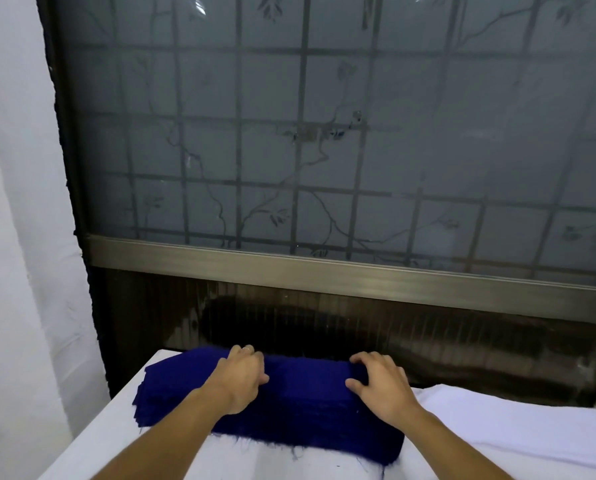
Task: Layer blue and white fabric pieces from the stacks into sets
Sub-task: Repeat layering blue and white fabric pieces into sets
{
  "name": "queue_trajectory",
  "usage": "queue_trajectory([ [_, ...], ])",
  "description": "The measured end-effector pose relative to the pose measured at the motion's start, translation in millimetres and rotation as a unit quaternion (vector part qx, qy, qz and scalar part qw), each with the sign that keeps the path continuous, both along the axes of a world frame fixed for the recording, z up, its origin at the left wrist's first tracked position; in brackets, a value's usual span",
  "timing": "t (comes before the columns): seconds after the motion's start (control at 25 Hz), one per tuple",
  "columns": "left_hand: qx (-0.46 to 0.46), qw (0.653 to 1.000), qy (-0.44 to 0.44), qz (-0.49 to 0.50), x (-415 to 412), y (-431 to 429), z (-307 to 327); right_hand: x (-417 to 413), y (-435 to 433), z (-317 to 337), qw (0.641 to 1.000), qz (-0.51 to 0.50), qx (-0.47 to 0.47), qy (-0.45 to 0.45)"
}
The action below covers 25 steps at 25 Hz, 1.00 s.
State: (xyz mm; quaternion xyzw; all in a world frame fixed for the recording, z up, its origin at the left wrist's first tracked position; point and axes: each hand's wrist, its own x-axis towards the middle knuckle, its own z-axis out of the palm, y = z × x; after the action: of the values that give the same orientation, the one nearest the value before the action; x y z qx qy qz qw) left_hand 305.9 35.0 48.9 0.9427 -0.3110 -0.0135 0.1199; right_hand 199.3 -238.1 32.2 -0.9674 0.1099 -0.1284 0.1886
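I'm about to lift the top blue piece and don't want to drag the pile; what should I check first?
1. Left hand and right hand on the blue stack: ok.
2. Right hand pinches the blue stack's right end: ok.
3. Left hand grip: cannot tell; fingertips hidden past the far edge.
4. Only one layer caught: cannot tell.
5. White fabric lies beside the blue stack, to the right: ok.
6. Layers squared up: not ok; left edges fan out.

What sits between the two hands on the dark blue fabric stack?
Only the bare top of the dark blue fabric stack lies between the left hand and the right hand, seen in the head view.
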Motion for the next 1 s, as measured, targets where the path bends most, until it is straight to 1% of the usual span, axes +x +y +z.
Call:
queue_trajectory([
  [0.08, -0.007, 0.998, -0.037, -0.04, -1, 4, -5, 4, 2, 1, 1.0, 0.015, -0.002, -0.013],
  [0.2, -0.019, 0.995, -0.017, -0.092, -1, 6, -5, 10, 12, 4, 0.999, 0.04, 0.022, -0.014],
  [0.28, -0.03, 0.995, 0.001, -0.1, -1, 5, -4, 14, 20, 7, 0.997, 0.061, 0.022, -0.033],
  [0.48, -0.102, 0.99, 0.031, -0.093, -5, -10, 8, 15, 30, 17, 0.988, 0.106, -0.001, -0.109],
  [0.56, -0.121, 0.988, 0.029, -0.09, -9, -17, 17, 13, 31, 21, 0.987, 0.11, -0.007, -0.12],
  [0.64, -0.13, 0.987, 0.016, -0.092, -14, -23, 27, 8, 31, 25, 0.989, 0.106, -0.006, -0.106],
  [0.72, -0.132, 0.985, -0.011, -0.106, -19, -26, 38, 3, 31, 27, 0.989, 0.111, -0.039, -0.084],
  [0.8, -0.124, 0.986, -0.034, -0.103, -23, -24, 50, -1, 28, 30, 0.988, 0.099, -0.071, -0.093],
  [0.92, -0.075, 0.992, -0.051, -0.085, -26, -9, 64, -15, 16, 41, 0.99, 0.059, -0.043, -0.121],
  [1.0, -0.058, 0.995, -0.059, -0.063, -28, 6, 71, -31, 6, 50, 0.992, 0.027, -0.042, -0.113],
])
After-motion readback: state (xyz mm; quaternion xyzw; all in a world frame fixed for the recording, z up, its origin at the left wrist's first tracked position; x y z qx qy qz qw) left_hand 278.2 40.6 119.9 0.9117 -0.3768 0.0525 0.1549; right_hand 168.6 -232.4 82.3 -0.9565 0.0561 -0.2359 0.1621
